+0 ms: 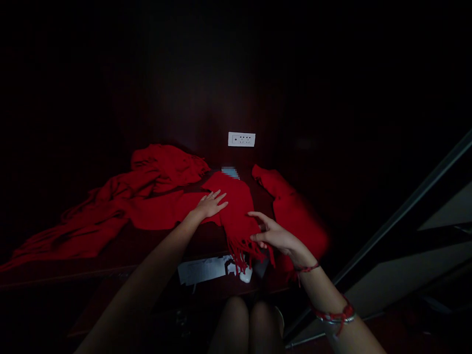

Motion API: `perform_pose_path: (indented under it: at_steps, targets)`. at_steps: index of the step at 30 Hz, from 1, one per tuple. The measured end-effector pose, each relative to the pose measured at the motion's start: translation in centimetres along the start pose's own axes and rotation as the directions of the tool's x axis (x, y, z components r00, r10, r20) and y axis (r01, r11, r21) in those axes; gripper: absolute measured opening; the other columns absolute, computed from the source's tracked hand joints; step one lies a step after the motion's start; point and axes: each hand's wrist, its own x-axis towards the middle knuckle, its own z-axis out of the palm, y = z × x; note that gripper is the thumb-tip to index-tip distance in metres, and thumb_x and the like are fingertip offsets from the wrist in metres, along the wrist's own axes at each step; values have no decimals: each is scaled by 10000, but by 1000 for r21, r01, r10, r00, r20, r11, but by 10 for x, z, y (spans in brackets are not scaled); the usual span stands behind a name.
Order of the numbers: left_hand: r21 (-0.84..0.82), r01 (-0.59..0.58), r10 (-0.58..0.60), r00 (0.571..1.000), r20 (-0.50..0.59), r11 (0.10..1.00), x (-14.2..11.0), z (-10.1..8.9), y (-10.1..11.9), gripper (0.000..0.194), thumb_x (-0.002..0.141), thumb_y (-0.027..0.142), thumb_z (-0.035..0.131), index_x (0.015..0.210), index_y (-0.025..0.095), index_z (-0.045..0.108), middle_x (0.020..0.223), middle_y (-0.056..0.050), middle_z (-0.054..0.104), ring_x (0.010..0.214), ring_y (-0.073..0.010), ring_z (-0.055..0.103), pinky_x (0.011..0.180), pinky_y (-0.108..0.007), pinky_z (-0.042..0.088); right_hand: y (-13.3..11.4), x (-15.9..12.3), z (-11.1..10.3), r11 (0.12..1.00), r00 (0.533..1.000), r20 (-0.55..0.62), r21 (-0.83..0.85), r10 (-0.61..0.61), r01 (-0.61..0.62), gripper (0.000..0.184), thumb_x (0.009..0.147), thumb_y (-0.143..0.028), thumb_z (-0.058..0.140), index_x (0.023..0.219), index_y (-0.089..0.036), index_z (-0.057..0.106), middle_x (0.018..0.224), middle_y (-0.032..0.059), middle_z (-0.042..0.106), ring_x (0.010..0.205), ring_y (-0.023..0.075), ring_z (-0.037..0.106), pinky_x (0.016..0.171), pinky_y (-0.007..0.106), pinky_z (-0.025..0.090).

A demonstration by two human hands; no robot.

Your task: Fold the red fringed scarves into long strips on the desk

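Observation:
A red fringed scarf [238,206] lies on the dark surface in front of me, one end folded toward me so its tassels hang near the front edge. My left hand [212,204] rests flat on the scarf with its fingers spread. At the fringed end, on the right side, is my right hand [271,233], its fingers curved and apart near the tassels. Whether its fingertips press on the cloth I cannot tell. More red fringed cloth [158,167] lies crumpled to the left, and another red piece [298,216] spreads out on the right.
A white socket panel [241,139] is on the dark back wall. A small pixelated bluish item [230,172] lies behind the scarf. Near the front edge are a pale flat sheet [202,270] and a small white object [246,274]. A slanted metal edge [409,204] runs along the right.

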Motion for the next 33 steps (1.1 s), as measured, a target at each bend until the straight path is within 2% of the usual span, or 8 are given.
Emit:
perform_pose_path:
  at_steps: [3,7,10,15,20,24,26,33]
  targets:
    - [14,-44,45,995,-89,999,-2,-6,2,548,788,508,251,1260,232,280,1348,-58,188,1213,-246,168,960,-391,173,1,1,-10,982,1000,16,-190,13,-10,567,653,-160,518,1190,-186,340,646,-37,486,496,71,440,512,214,383]
    - [15,-280,273,919,-284,960,-23,-21,17,420,811,384,308,1156,176,429,1217,-71,369,1132,-188,310,951,-286,220,-2,13,-19,801,969,-161,-596,-187,55,515,696,-284,518,1186,-186,395,856,56,526,750,144,494,693,264,378]
    - [-52,-476,459,867,-194,878,-49,-28,29,381,772,432,395,1062,205,494,1058,-42,457,974,-154,438,877,-243,308,-9,24,-18,740,956,-231,-672,-181,-22,603,702,-298,518,1254,-216,288,965,85,516,815,169,504,709,263,366]
    - [-138,-510,503,860,-84,849,-66,-29,36,358,760,450,425,1023,222,510,1010,-28,480,955,-150,440,864,-245,315,-5,30,-12,772,989,-146,-632,-33,-67,758,658,-247,568,1295,-226,158,871,64,566,740,166,540,626,233,363]
    - [-66,-519,497,842,-209,852,-18,-26,50,361,818,413,320,1070,211,481,1137,-40,449,1063,-160,379,917,-276,263,6,29,-12,856,974,-219,-512,-55,-67,867,617,-138,581,1305,-229,62,789,14,559,655,123,524,595,206,365]
    - [-97,-152,131,972,-195,984,35,-17,56,424,785,426,382,1116,169,448,1157,-104,451,1074,-223,385,876,-346,305,11,30,-13,883,955,-291,-462,-60,-85,879,601,-148,596,1303,-224,72,796,8,526,682,124,511,614,210,373]
    - [-121,-40,20,987,-160,992,54,-14,53,385,759,389,446,1048,142,501,1064,-125,520,993,-240,457,811,-349,353,12,29,-12,867,944,-327,-481,-44,-126,866,596,-167,604,1299,-218,100,877,35,499,755,144,508,656,228,374]
    - [-142,-135,116,984,-133,981,84,-12,58,216,760,328,458,795,160,589,818,-39,616,755,-133,549,655,-198,389,9,27,-9,846,934,-356,-501,-11,-181,871,573,-176,617,1293,-228,131,1050,77,373,883,169,474,783,259,343]
